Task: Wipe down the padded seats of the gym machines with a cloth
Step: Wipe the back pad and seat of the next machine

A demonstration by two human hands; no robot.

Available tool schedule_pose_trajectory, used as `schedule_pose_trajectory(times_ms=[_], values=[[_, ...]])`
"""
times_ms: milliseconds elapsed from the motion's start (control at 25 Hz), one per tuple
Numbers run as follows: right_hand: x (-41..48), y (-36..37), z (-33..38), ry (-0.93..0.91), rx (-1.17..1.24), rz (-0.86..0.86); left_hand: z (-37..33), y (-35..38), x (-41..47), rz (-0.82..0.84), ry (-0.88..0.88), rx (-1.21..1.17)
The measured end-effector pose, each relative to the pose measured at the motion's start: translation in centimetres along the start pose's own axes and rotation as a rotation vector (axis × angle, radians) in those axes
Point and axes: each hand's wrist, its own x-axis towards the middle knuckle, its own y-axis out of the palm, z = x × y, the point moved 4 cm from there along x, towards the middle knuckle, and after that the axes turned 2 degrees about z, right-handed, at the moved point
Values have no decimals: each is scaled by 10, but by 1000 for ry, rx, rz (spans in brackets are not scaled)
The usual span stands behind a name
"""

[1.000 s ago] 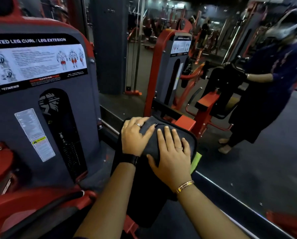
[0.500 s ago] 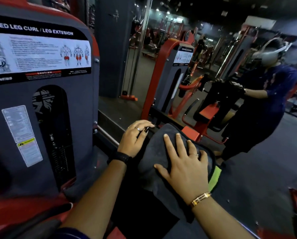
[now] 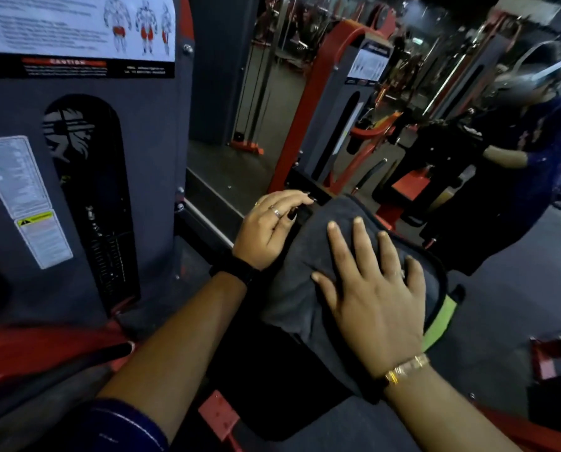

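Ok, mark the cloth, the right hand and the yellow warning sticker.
cloth (image 3: 308,249), head view, grey top fold.
right hand (image 3: 373,308), head view, back of the hand.
sticker (image 3: 43,239), head view, its white lower part.

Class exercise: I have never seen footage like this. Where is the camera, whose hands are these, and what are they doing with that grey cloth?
One camera, worn on a person's head, looks down at their own hands in a gym. The right hand lies flat on a grey cloth, pressing it onto a black padded seat. The left hand rests, fingers curled, at the seat's edge beside the cloth; whether it grips is unclear. Left of them stands a grey weight-stack housing.
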Motion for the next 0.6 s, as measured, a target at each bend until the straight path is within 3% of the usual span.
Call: schedule_pose_trajectory(times_ms=[120,320,600], values=[[6,2,11,-20,-38,-51,1,-1,0,13,-18,-16],[-66,41,20,-313,-223,-89,1,-2,0,61,-14,-62],[-24,24,32,-166,-76,-167,-1,-5,1,109,-79,-99]])
